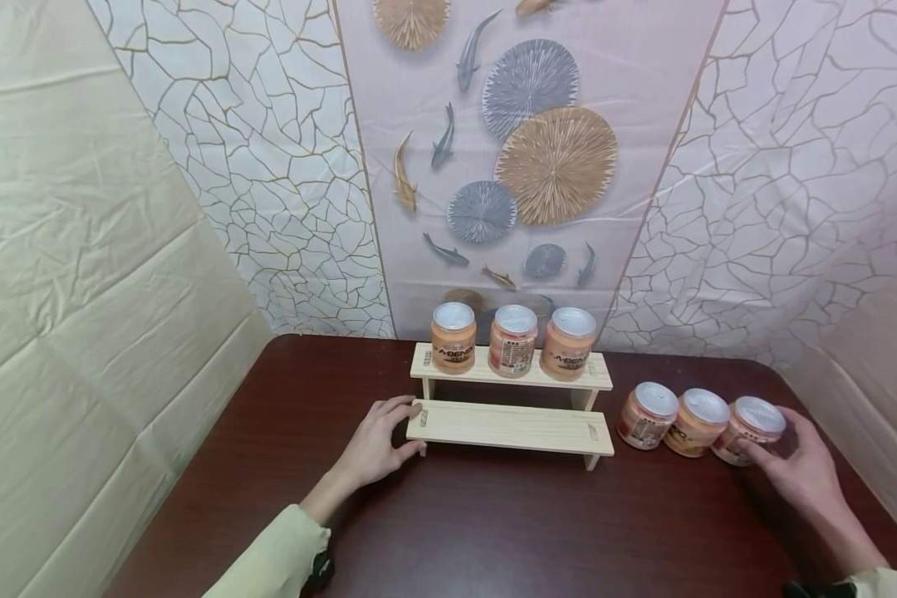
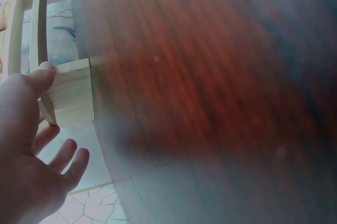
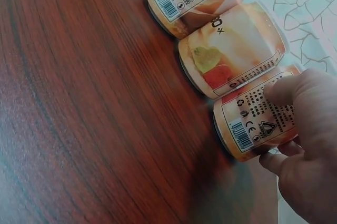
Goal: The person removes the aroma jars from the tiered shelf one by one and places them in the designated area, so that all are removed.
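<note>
My left hand (image 1: pixel 377 440) grips the left end of the low wooden shelf (image 1: pixel 508 425), thumb at the front edge and fingers round the end. In the left wrist view the thumb (image 2: pixel 42 79) lies against the board, with two fingers held off it. My right hand (image 1: pixel 803 465) holds the rightmost jar (image 1: pixel 747 432) of a row of three on the table. The right wrist view shows the thumb (image 3: pixel 284 91) across this jar's printed label, fingers partly hidden behind it. Beside it stand a middle jar (image 1: pixel 695 423) and a left jar (image 1: pixel 648 415), side by side, silver lids up.
Behind the low shelf is a higher wooden shelf (image 1: pixel 478 368) bearing three orange jars, among them a left one (image 1: pixel 453 339) and a right one (image 1: pixel 568 345). The dark red-brown table (image 1: pixel 493 531) ends at a patterned cloth backdrop (image 1: pixel 306 166).
</note>
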### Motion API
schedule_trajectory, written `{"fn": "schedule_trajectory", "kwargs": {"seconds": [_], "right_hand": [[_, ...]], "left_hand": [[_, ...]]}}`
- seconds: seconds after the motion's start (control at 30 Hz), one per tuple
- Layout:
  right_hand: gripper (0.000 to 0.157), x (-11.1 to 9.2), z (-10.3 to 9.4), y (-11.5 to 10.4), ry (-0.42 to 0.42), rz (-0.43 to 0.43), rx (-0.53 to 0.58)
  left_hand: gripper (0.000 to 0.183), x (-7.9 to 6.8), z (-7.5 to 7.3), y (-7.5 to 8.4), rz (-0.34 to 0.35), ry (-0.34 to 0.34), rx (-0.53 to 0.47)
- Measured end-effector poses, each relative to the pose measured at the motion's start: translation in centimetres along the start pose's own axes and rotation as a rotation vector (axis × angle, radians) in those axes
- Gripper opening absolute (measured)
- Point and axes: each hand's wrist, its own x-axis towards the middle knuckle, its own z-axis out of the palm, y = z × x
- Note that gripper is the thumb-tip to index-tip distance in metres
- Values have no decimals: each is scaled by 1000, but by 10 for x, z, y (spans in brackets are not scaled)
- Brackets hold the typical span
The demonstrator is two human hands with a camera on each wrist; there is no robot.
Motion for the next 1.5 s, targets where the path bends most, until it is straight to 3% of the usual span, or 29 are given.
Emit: {"fn": "schedule_trajectory", "kwargs": {"seconds": [0.27, 0.47, 0.7, 1.0, 1.5], "right_hand": [[79, 3, -6, -16, 44, 29, -45], [73, 13, -8, -43, 145, -84, -54], [69, 18, 0, -80, 181, -118, -22], [64, 22, 17, -115, 130, -266, 36], [70, 30, 56, -158, -45, -351, 152]], "left_hand": [[53, 0, 0, 0, -6, 0, 0], [54, 0, 0, 1, -7, -2, 0], [53, 0, 0, 1, -8, -4, 11], [53, 0, 2, 1, 3, 13, 6], [54, -1, 2, 0, 3, 14, 11]]}}
